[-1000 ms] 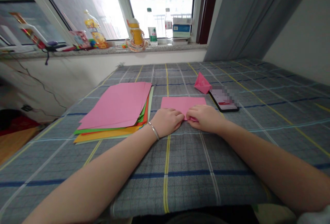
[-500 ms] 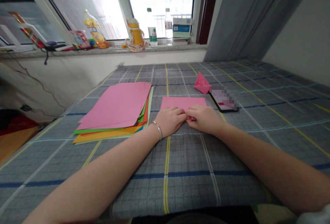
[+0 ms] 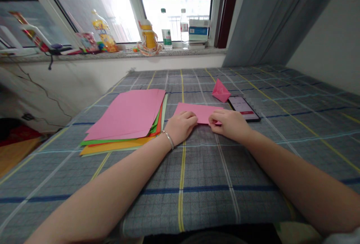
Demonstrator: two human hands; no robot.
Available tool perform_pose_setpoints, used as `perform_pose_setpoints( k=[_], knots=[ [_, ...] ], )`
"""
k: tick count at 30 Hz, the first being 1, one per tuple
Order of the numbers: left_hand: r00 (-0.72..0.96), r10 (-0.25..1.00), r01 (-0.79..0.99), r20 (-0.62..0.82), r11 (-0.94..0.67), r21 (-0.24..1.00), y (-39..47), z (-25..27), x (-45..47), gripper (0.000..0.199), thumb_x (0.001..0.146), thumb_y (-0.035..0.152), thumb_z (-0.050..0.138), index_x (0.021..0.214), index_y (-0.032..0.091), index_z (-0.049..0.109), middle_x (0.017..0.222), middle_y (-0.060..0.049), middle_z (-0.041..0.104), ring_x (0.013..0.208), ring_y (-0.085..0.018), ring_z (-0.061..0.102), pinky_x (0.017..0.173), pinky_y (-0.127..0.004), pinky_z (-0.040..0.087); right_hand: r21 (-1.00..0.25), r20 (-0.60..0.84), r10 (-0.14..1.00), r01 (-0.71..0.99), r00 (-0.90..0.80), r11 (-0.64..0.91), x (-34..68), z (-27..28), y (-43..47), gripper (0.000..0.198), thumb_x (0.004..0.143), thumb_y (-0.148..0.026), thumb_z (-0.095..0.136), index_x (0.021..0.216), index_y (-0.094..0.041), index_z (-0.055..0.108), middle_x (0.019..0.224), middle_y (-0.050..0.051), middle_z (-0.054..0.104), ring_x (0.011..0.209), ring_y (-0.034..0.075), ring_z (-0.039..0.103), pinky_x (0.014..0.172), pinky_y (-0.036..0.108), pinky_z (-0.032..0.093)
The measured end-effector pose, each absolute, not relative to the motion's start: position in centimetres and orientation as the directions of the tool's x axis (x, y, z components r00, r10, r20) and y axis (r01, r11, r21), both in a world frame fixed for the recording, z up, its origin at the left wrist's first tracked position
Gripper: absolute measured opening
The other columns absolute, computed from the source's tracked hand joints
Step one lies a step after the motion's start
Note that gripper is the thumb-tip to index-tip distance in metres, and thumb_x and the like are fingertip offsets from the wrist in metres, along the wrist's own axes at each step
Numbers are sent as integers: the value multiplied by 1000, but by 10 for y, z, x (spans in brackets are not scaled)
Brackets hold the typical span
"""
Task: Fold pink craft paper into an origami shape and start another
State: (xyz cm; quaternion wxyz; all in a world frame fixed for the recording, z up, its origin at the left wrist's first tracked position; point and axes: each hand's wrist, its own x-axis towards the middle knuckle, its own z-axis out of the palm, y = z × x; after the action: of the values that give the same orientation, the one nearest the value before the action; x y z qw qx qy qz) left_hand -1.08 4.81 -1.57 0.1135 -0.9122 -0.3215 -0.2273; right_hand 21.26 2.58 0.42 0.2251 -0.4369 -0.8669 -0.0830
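A pink sheet of paper (image 3: 203, 113) lies on the checked cloth in front of me, its near edge folded into a straight line. My left hand (image 3: 182, 124) is closed on its left near corner, fingers bent over the paper. At the right end of the near edge, my right hand (image 3: 229, 123) pinches the paper between thumb and curled fingers. Both hands partly cover the sheet's ends. Just beyond it, to the right, stands a folded pink paper shape (image 3: 221, 91) with a pointed top.
Left of my hands lies a stack of coloured paper (image 3: 126, 113), pink on top. A phone (image 3: 244, 108) with a lit screen rests close to my right hand. Bottles, a yellow cup (image 3: 149, 38) and boxes (image 3: 198, 32) line the windowsill behind the cloth-covered surface (image 3: 197, 169).
My hands have moved apart along the paper's near edge, the left one leftward and the right one rightward. The sheet has turned slightly, and more of its middle shows.
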Motion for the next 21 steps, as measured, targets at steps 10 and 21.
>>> perform_pose_setpoints(
  k=[10,21],
  knots=[
    [517,688,675,510,-694,252,63,-21,-20,11,92,22,52,83,19,58,93,-3,62,89,-17,59,82,-29,47,-88,466,746,814,-475,574,230,15,28,6,76,-19,57,74,-22,61,80,-1,66,73,15,59,60,26,32],
    [495,742,660,452,-660,359,65,-26,-19,11,89,19,55,78,18,56,85,-3,60,82,-17,57,78,-30,46,-113,402,761,797,-510,594,246,24,33,4,76,-20,57,74,-23,59,82,-1,67,77,16,60,66,26,37]
  ],
)
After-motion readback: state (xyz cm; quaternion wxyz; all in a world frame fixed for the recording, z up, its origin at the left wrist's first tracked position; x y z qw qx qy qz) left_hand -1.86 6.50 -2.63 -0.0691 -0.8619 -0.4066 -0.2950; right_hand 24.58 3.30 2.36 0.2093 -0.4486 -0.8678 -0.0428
